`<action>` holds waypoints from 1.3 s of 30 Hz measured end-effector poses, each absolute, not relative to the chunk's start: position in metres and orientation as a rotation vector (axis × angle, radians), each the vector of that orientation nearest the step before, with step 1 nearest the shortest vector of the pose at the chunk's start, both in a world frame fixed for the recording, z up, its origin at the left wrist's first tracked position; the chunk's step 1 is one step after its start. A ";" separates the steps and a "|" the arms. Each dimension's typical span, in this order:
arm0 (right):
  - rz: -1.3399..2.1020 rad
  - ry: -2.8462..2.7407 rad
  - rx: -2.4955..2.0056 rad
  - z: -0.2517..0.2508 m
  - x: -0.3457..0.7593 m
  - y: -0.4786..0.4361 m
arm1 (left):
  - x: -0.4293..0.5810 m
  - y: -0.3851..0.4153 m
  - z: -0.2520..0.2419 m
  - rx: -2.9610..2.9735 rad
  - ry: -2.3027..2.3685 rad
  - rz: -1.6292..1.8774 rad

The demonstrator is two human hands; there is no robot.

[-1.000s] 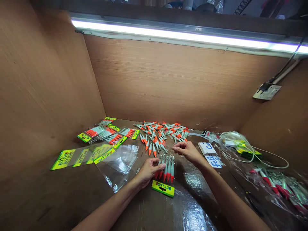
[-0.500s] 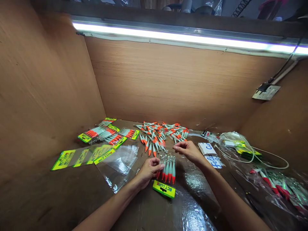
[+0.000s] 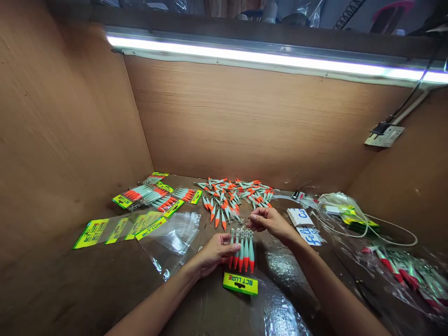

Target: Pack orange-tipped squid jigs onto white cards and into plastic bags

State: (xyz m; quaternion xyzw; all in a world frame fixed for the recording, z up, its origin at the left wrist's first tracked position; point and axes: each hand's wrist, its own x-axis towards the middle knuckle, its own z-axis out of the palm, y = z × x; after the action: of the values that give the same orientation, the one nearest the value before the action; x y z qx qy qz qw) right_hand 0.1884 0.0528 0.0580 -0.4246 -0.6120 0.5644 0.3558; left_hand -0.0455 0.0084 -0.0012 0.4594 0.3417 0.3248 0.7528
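Note:
A clear bag of several white and orange lures (image 3: 246,254) lies in front of me, hooks pointing away, its yellow-green header card (image 3: 240,283) nearest me. My left hand (image 3: 217,254) grips the bag's left side, thumb over the lures. Just beyond the hooks, my right hand (image 3: 268,221) is closed with thumb and forefinger pinched; what they hold, if anything, is too small to name. Behind both hands spreads a pile of loose lures (image 3: 224,198).
Packed lures (image 3: 147,193) lie at the back left. Header cards (image 3: 94,231) and clear bags (image 3: 175,233) are nearer. To the right are a marked white box (image 3: 299,217), a white cable (image 3: 392,240), and red-and-green lures in plastic (image 3: 409,275).
The lure bag and its header card have shifted slightly toward me. My right hand has moved a little left and nearer to the hooks.

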 end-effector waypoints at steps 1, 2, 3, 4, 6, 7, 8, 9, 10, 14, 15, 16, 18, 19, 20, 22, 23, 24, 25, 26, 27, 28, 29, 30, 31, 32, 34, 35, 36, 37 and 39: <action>1.499 -1.568 -1.102 0.056 0.188 0.053 | -0.046 0.009 0.001 1.009 0.711 0.710; 1.538 -1.557 -1.110 0.054 0.187 0.053 | -0.045 0.009 0.003 1.017 0.677 0.725; 1.573 -1.550 -1.114 0.050 0.186 0.053 | -0.044 0.010 0.004 1.023 0.651 0.752; 1.602 -1.550 -1.112 0.047 0.185 0.053 | -0.043 0.011 0.005 1.021 0.636 0.788; 1.641 -1.573 -1.088 0.039 0.182 0.055 | -0.040 0.014 0.006 1.000 0.638 0.845; 1.658 -1.591 -1.071 0.035 0.181 0.055 | -0.039 0.016 0.005 0.987 0.645 0.864; 1.666 -1.612 -1.058 0.032 0.180 0.056 | -0.039 0.017 0.004 0.976 0.656 0.882; 1.662 -1.636 -1.058 0.030 0.178 0.056 | -0.039 0.019 0.003 0.971 0.677 0.904; 1.626 -1.660 -1.077 0.029 0.177 0.056 | -0.039 0.020 0.001 0.972 0.704 0.928; 0.884 -1.797 -1.216 0.038 0.169 0.047 | -0.040 0.024 -0.003 0.992 0.797 1.008; 0.631 -1.847 -1.204 0.042 0.165 0.042 | -0.040 0.025 -0.003 1.003 0.801 1.029; 0.418 -1.912 -1.167 0.046 0.160 0.037 | -0.040 0.025 -0.003 1.016 0.799 1.052; 0.149 -2.097 -1.078 0.054 0.149 0.027 | -0.039 0.025 -0.001 1.053 0.788 1.113; 0.065 -2.192 -1.053 0.058 0.143 0.022 | -0.039 0.024 0.001 1.104 0.794 1.143; -0.008 -2.279 -1.045 0.062 0.137 0.018 | -0.039 0.022 0.002 1.181 0.818 1.166; -0.152 -2.416 -1.068 0.067 0.126 0.014 | -0.039 0.018 0.006 1.393 0.931 1.190; -0.222 -2.470 -1.080 0.070 0.122 0.013 | -0.040 0.015 0.008 1.500 1.005 1.188; -0.290 -2.517 -1.084 0.071 0.119 0.013 | -0.041 0.012 0.009 1.584 1.072 1.180; -0.353 -2.558 -1.083 0.073 0.117 0.014 | -0.041 0.010 0.011 1.633 1.117 1.170; -0.410 -2.589 -1.082 0.074 0.116 0.014 | -0.042 0.008 0.011 1.660 1.139 1.161; -0.458 -2.606 -1.085 0.074 0.115 0.015 | -0.042 0.006 0.012 1.671 1.143 1.154; -0.490 -2.611 -1.094 0.073 0.115 0.016 | -0.042 0.006 0.012 1.672 1.139 1.148; -0.499 -2.608 -1.105 0.071 0.115 0.016 | -0.043 0.005 0.012 1.669 1.133 1.144; -0.480 -2.595 -1.120 0.068 0.115 0.017 | -0.043 0.005 0.012 1.662 1.128 1.143; -0.429 -2.566 -1.144 0.064 0.116 0.018 | -0.043 0.005 0.012 1.655 1.120 1.142; -0.344 -2.523 -1.172 0.060 0.117 0.019 | -0.043 0.005 0.012 1.650 1.109 1.139; -0.082 -2.362 -1.238 0.051 0.120 0.024 | -0.041 0.004 0.012 1.651 1.073 1.120; 0.075 -2.240 -1.265 0.047 0.123 0.027 | -0.040 0.003 0.011 1.644 1.045 1.110; 0.231 -2.093 -1.279 0.044 0.128 0.031 | -0.038 0.002 0.011 1.612 1.002 1.101; 0.377 -1.931 -1.275 0.043 0.136 0.035 | -0.036 0.001 0.011 1.550 0.945 1.102; 0.626 -1.605 -1.225 0.045 0.162 0.043 | -0.032 -0.001 0.010 1.356 0.805 1.135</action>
State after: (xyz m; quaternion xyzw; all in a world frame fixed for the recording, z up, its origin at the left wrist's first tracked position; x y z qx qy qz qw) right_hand 0.1624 0.0429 0.0448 -0.5047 -0.6613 0.2577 0.4915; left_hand -0.0317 -0.0007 0.0104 0.5762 0.3422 0.4822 0.5642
